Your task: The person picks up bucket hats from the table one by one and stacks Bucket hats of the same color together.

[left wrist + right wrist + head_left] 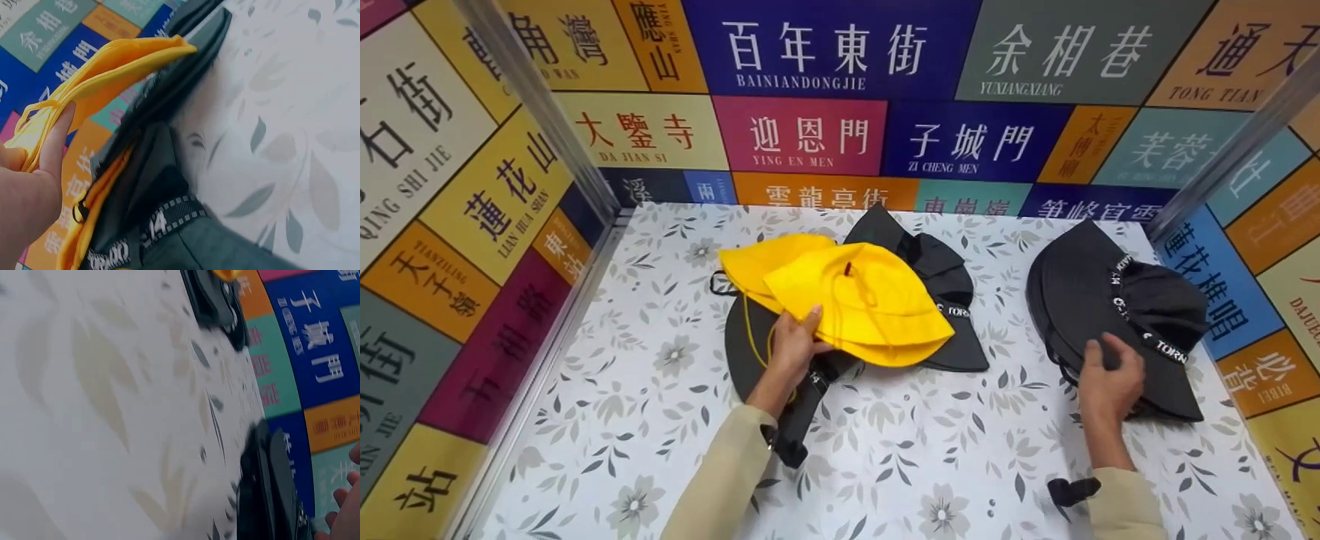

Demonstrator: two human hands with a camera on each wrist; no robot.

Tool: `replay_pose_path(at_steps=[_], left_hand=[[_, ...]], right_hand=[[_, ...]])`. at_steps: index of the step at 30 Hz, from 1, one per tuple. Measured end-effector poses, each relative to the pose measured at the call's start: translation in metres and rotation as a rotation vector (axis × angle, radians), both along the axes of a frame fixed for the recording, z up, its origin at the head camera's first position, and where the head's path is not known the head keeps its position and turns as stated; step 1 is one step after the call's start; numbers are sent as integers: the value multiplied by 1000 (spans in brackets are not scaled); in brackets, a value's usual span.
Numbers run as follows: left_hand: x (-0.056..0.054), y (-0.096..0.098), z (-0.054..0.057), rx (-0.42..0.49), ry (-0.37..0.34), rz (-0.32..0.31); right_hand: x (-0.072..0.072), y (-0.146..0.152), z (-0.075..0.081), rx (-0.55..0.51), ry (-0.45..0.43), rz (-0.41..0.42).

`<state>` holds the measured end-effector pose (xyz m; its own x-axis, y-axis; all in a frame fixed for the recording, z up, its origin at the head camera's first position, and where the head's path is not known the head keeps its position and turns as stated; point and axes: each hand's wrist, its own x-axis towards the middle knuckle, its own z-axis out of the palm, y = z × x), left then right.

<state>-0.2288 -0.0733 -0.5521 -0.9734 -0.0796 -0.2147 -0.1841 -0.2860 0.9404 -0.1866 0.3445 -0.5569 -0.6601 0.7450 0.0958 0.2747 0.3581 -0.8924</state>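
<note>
Left hand point(795, 341): pinching yellow hat point(885, 307)
Right hand point(1112, 382): relaxed, empty, near black hat point(1106, 319)
Yellow cord point(747, 322): loose, could snag lower hat point(744, 360)

The left forearm point(721, 472) is slanting forward and inward, and the left grip point(796, 343) is pinching with its thumb extended. The right forearm point(1125, 501) is pointing almost straight ahead, while the right grip point(1112, 384) is holding its fingers loosely curved.
</note>
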Motion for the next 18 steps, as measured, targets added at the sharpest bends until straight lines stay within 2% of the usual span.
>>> replay_pose_path(at_steps=[5,12,18], left_hand=[[5,3,9,8,32,-57],[10,9,14,30,25,-68],[22,10,19,93,73,-113]], right_hand=[[-1,-32,-2,-23,37,162],[4,-57,0,-43,21,488],[4,-72,5,-104,12,669]])
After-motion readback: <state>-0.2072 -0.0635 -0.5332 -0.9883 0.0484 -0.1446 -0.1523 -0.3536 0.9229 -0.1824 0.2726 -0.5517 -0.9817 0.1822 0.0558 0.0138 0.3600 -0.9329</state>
